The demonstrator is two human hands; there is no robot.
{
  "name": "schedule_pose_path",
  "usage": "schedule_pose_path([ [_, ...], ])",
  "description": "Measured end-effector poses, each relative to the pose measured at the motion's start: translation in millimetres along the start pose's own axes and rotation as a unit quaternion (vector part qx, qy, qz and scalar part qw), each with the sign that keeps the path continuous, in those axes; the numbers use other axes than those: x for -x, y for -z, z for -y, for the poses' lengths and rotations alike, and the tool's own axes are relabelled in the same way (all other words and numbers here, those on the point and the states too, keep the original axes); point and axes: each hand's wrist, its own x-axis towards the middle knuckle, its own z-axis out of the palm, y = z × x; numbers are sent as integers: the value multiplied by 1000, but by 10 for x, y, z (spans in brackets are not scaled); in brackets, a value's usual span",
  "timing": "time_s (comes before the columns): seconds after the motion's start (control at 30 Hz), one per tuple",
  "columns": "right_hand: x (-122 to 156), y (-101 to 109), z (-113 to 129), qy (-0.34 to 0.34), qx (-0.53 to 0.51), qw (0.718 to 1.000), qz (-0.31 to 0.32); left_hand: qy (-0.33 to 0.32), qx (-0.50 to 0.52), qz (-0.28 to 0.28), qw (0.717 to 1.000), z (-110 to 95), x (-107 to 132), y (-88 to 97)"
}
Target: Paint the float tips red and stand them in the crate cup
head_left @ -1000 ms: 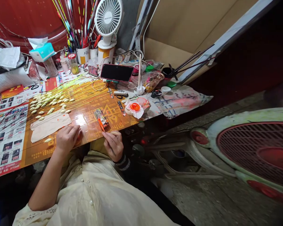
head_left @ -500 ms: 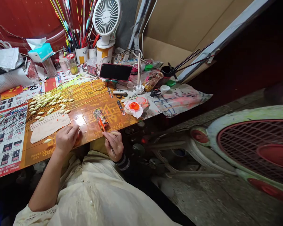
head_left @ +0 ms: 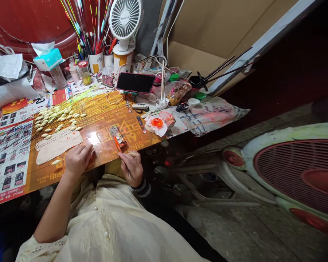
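Note:
My left hand (head_left: 78,160) rests at the table's front edge beside a pale cloth (head_left: 58,145), fingers curled together. What they pinch, if anything, is hidden; a reddish-orange patch shows beside the fingertips. My right hand (head_left: 132,168) grips a thin paintbrush (head_left: 117,144) with a bright orange end pointing away from me. That end lies over a small paint-smeared block (head_left: 117,134). Farther right, a pool of orange paint (head_left: 156,123) sits on white paper. Left of centre lie several cream, almond-shaped pieces on thin stems (head_left: 61,118).
A phone (head_left: 136,83) stands propped behind the work area. Behind it are a small white fan (head_left: 125,20), a cup of brushes and rods (head_left: 95,62), a lidded jar (head_left: 85,74) and a tissue pack (head_left: 48,58). A large floor fan (head_left: 297,171) stands at the right.
The view has shifted slightly. Both hands keep nearly the same place, and the orange end of the brush has moved a little leftward on the block.

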Motion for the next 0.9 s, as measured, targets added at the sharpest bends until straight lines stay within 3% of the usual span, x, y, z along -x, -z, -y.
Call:
schedule_pose_path([
  [0.9, 14, -97, 137, 21, -6, 1000, 21, 14, -6, 18, 1000, -40, 8, 9],
])
